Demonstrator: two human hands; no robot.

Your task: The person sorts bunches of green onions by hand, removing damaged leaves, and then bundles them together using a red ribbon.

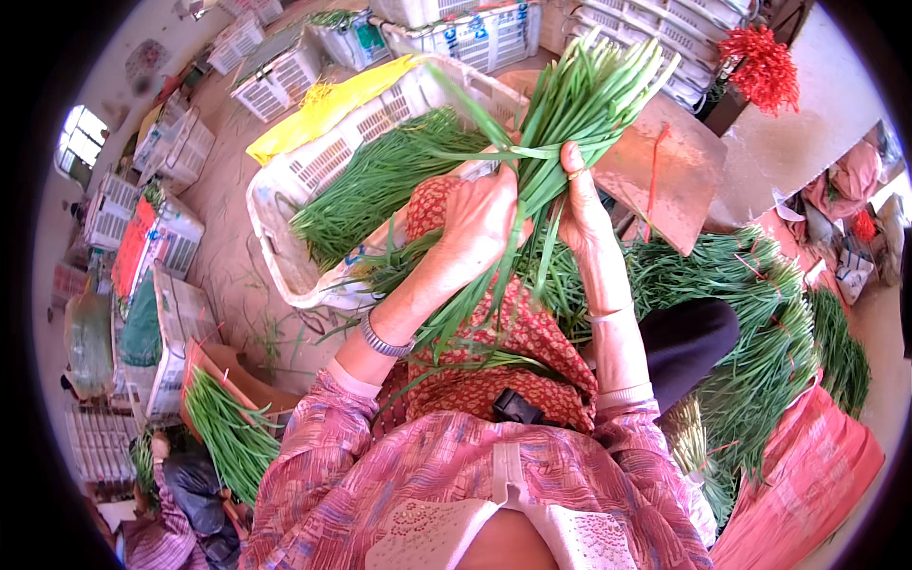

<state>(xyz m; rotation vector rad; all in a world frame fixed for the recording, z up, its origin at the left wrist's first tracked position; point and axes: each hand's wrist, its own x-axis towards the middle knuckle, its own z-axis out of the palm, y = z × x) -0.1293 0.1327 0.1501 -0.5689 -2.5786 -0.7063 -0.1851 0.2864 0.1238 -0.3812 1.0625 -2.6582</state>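
A thick bunch of garlic chives is held up in front of me, its pale cut ends pointing up and away. My right hand grips its right side, the thumb pressed against the stems. At the left side, my left hand is closed on leaves of the bunch, close to a strand crossing its middle. The leaf tips hang down over my red patterned apron. Just beyond my left hand, more chives lie in a white plastic crate.
Tied chive bunches are heaped at my right beside a red sack. Yellow cloth or plastic hangs over the crate's far rim. White crates stand behind and along the left. Another chive pile is at lower left, near another person's sleeve.
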